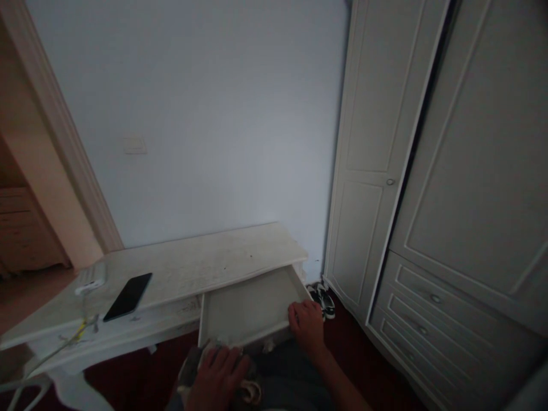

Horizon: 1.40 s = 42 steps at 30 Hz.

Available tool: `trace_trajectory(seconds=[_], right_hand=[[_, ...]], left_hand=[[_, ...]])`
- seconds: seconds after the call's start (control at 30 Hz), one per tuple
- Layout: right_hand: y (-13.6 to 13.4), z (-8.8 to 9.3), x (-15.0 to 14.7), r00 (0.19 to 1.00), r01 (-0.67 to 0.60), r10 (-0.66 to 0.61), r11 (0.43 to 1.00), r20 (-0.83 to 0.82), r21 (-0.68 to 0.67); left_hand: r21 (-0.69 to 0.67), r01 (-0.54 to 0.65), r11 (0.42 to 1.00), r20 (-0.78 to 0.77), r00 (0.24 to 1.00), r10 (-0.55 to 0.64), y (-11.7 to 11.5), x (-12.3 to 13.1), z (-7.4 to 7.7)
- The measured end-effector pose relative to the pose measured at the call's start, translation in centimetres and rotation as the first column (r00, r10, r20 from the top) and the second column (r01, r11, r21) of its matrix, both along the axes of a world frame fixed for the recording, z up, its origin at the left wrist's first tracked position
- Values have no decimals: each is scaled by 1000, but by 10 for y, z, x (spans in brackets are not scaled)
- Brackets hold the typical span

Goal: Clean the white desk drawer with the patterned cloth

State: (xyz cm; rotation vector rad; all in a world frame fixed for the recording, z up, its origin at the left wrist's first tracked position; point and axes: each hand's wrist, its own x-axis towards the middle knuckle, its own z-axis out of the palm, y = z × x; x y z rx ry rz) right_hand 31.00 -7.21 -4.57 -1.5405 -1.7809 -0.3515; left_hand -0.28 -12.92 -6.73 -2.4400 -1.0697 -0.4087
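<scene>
A white table (184, 262) stands against the wall, with its right drawer (252, 305) pulled out toward me. The drawer's inside looks bare. My right hand (307, 325) has its fingers curled over the front right corner of the drawer. Near the drawer's front left corner, my left hand (220, 374) rests on a bunched, patterned grey and beige cloth (188, 368), fingers bent over it. Part of the cloth lies under that hand and is hidden.
On the table's left lie a dark phone (128, 297) and a white power strip (91, 278) with a cable. Black-and-white shoes (323, 299) sit on the red floor beside a tall wardrobe (363, 171). A doorway is at the left.
</scene>
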Motion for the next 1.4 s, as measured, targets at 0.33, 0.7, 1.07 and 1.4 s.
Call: trace_trajectory(seconds=[0.33, 0.7, 1.07, 1.4], right_hand=[[0, 3, 1, 1000, -2, 2, 1000, 24, 6], [2, -2, -1, 1000, -15, 15, 1000, 8, -4], [3, -5, -6, 999, -38, 37, 999, -18, -12], [1, 32, -8, 594, -648, 444, 758, -670, -72]], left_hand=[[19, -40, 999, -93, 995, 42, -6, -16, -22], [146, 114, 983, -39, 993, -110, 24, 12, -38], [46, 240, 970, -82, 968, -235, 28, 76, 5], [-305, 249, 919, 527, 848, -55, 32, 102, 81]])
